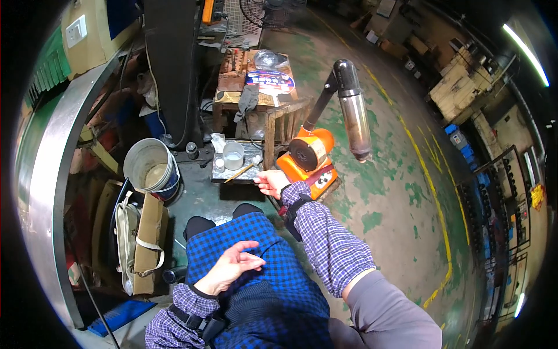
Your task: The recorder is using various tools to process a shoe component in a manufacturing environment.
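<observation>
My left hand [229, 269] hovers over the blue and black checked apron [247, 230] on my lap. Its fingers are loosely bent and apart, with nothing seen in them. Stretched forward, my right hand [272, 184] is at the near right corner of a small dark tray [247, 175]. The fingers of that hand point left and look apart; I see nothing held. On the tray are a translucent round tub [233, 155], a small white jar [220, 165], a thin yellowish-brown stick [239, 173] and crumpled white tissue [218, 142].
Just beyond my right hand stands an orange machine [308, 157] with a black arm and a metal cylinder [354, 125]. A white bucket [152, 168] and a cardboard piece [152, 244] are at left. Behind the tray, a wooden table [224, 96] holds a grey cloth [248, 102].
</observation>
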